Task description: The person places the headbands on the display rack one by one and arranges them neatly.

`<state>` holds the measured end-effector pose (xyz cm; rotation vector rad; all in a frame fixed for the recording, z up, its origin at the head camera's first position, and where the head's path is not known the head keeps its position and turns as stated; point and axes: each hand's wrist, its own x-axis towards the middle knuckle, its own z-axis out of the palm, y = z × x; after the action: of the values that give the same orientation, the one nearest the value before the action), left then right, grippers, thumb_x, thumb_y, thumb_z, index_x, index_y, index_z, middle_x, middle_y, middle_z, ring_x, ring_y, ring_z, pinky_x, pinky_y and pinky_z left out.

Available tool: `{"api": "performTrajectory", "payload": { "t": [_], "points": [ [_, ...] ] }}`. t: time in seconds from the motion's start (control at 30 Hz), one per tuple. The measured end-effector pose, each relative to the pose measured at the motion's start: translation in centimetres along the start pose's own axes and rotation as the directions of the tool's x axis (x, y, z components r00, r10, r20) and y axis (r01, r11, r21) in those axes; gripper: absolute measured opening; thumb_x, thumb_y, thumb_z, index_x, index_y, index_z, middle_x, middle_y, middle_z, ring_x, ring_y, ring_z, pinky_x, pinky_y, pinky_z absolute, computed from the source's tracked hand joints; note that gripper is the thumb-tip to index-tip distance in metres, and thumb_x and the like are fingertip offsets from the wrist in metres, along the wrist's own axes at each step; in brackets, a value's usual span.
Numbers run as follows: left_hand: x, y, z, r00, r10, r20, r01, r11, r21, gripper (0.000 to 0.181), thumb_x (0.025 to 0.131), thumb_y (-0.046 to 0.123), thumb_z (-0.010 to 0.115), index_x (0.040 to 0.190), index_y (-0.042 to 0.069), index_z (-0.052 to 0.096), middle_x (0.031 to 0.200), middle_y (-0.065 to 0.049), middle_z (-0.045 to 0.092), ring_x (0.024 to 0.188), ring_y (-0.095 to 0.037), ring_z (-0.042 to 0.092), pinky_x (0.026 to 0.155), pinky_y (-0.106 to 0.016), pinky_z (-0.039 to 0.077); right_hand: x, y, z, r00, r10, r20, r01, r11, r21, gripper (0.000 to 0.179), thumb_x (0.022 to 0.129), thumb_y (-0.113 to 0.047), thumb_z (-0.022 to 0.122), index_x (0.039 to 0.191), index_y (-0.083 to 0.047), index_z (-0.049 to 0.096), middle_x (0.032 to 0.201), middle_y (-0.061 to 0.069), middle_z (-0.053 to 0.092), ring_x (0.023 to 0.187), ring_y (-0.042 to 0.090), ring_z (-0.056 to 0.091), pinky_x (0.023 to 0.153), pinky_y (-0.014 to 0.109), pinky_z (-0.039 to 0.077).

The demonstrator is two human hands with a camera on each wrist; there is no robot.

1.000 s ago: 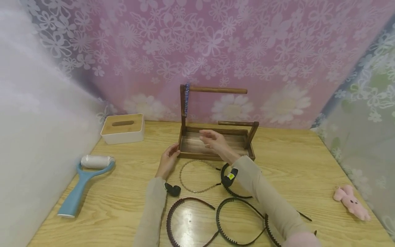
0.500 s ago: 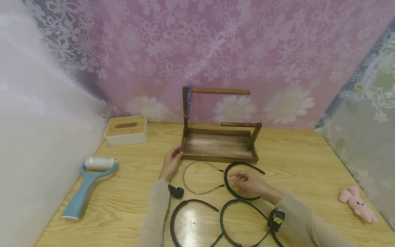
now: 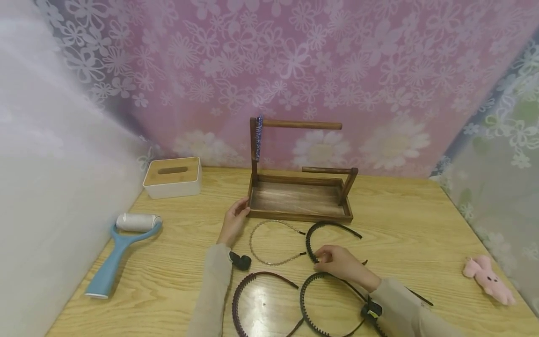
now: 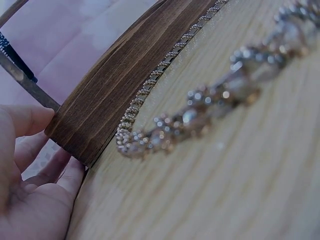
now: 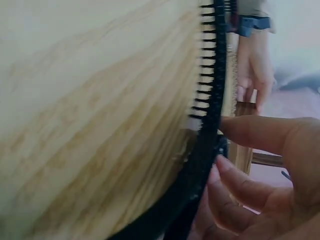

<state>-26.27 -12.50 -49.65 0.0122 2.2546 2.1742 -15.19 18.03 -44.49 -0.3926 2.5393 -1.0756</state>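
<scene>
A dark wooden headband rack (image 3: 300,217) with a shallow tray and two bars stands at the middle back. A blue beaded headband (image 3: 258,140) hangs at the left of its upper bar. My left hand (image 3: 233,222) rests its fingers and thumb against the tray's front left corner, also seen in the left wrist view. My right hand (image 3: 343,266) pinches the side of a black toothed headband (image 3: 310,234) lying on the table. In the right wrist view, thumb and finger meet at its dark band (image 5: 222,145). A clear beaded headband (image 3: 251,239) lies between my hands.
Nearer lie a dark red headband (image 3: 235,304), a dark green one (image 3: 302,304) and another dark one (image 3: 421,297), partly under my right arm. At left are a tissue box (image 3: 172,187) and blue lint roller (image 3: 110,262); at right, a pink plush toy (image 3: 488,281).
My right hand has moved back from above the tray to the black headband and now pinches its side. My left hand has stayed at the tray corner.
</scene>
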Motion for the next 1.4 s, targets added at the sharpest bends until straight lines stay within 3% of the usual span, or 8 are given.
{"api": "performTrajectory", "payload": {
  "t": [0.43, 0.7, 0.9, 1.07, 1.13, 1.23, 1.33, 1.4],
  "points": [
    [0.2, -0.9, 0.0, 1.000, 0.017, -0.008, -0.017, 1.000, 0.019, 0.041, 0.100, 0.012, 0.053, 0.141, 0.007, 0.050, 0.148, -0.015, 0.045, 0.137, -0.032, 0.042, 0.115, -0.048, 0.036, -1.2, -1.0, -1.2, 0.989, 0.050, -0.137, -0.053, 0.998, -0.018, 0.024, 0.086, -0.015, 0.068, 0.108, -0.004, 0.071, 0.082, 0.000, 0.064, 0.069, 0.012, 0.056, 0.056, 0.024, 0.045],
    [-0.4, 0.4, -0.2, 0.999, -0.015, 0.031, 0.015, 1.000, 0.018, 0.043, 0.102, 0.013, 0.050, 0.144, 0.004, 0.046, 0.152, -0.017, 0.040, 0.141, -0.033, 0.037, 0.117, -0.048, 0.034, -3.5, -1.7, -4.4, 0.977, 0.105, -0.185, -0.088, 0.992, 0.096, 0.037, 0.094, -0.023, 0.064, 0.124, -0.002, 0.063, 0.098, 0.008, 0.067, 0.077, 0.014, 0.059, 0.060, 0.026, 0.047],
    [0.1, -0.7, -0.1, 1.000, -0.005, 0.018, 0.005, 1.000, 0.009, 0.043, 0.102, 0.016, 0.051, 0.143, 0.008, 0.047, 0.152, -0.014, 0.041, 0.141, -0.031, 0.037, 0.117, -0.048, 0.033, -4.5, -1.0, -7.2, 0.961, 0.179, -0.209, -0.152, 0.979, 0.139, 0.052, 0.101, -0.032, 0.054, 0.139, 0.003, 0.048, 0.123, 0.021, 0.064, 0.101, 0.015, 0.062, 0.082, 0.037, 0.056],
    [0.1, -0.7, -0.1, 1.000, 0.004, 0.002, -0.004, 1.000, 0.015, 0.041, 0.101, 0.015, 0.052, 0.142, 0.008, 0.049, 0.151, -0.014, 0.043, 0.140, -0.030, 0.038, 0.116, -0.048, 0.034, -4.3, -0.5, -9.3, 0.950, 0.175, -0.257, -0.142, 0.980, 0.142, 0.058, 0.103, -0.033, 0.048, 0.144, 0.007, 0.039, 0.130, 0.028, 0.056, 0.092, 0.004, 0.060, 0.079, 0.030, 0.056],
    [0.1, -0.7, 0.0, 1.000, 0.002, -0.002, -0.002, 1.000, 0.019, 0.041, 0.101, 0.014, 0.052, 0.142, 0.009, 0.049, 0.151, -0.014, 0.043, 0.140, -0.030, 0.039, 0.116, -0.047, 0.034, -4.0, -0.4, -10.1, 0.944, 0.172, -0.282, -0.133, 0.979, 0.152, 0.059, 0.103, -0.033, 0.048, 0.145, 0.008, 0.037, 0.126, 0.024, 0.059, 0.086, 0.000, 0.058, 0.076, 0.024, 0.055],
    [0.1, -0.7, 0.0, 1.000, -0.002, -0.005, 0.002, 1.000, 0.025, 0.041, 0.101, 0.015, 0.052, 0.141, 0.009, 0.050, 0.150, -0.013, 0.044, 0.139, -0.030, 0.040, 0.116, -0.047, 0.035, -3.5, -0.5, -11.5, 0.934, 0.167, -0.317, -0.110, 0.976, 0.189, 0.062, 0.103, -0.035, 0.048, 0.146, 0.008, 0.035, 0.109, 0.001, 0.066, 0.080, -0.003, 0.058, 0.073, 0.019, 0.054],
    [0.2, -0.8, 0.0, 1.000, -0.005, -0.004, 0.005, 1.000, 0.022, 0.041, 0.101, 0.015, 0.052, 0.142, 0.010, 0.050, 0.150, -0.013, 0.044, 0.139, -0.030, 0.040, 0.116, -0.047, 0.035, -2.8, -0.7, -12.8, 0.925, 0.155, -0.346, -0.081, 0.972, 0.220, 0.065, 0.102, -0.037, 0.048, 0.147, 0.008, 0.033, 0.097, -0.023, 0.059, 0.080, -0.003, 0.058, 0.074, 0.017, 0.054],
    [0.2, -0.8, -0.1, 1.000, -0.004, -0.004, 0.004, 1.000, 0.017, 0.041, 0.101, 0.015, 0.052, 0.142, 0.009, 0.050, 0.151, -0.013, 0.043, 0.140, -0.030, 0.039, 0.116, -0.047, 0.034, -2.2, -1.0, -13.6, 0.920, 0.143, -0.364, -0.062, 0.972, 0.225, 0.066, 0.102, -0.039, 0.048, 0.147, 0.007, 0.033, 0.093, -0.029, 0.055, 0.081, -0.003, 0.057, 0.074, 0.015, 0.054]
  ]
}}
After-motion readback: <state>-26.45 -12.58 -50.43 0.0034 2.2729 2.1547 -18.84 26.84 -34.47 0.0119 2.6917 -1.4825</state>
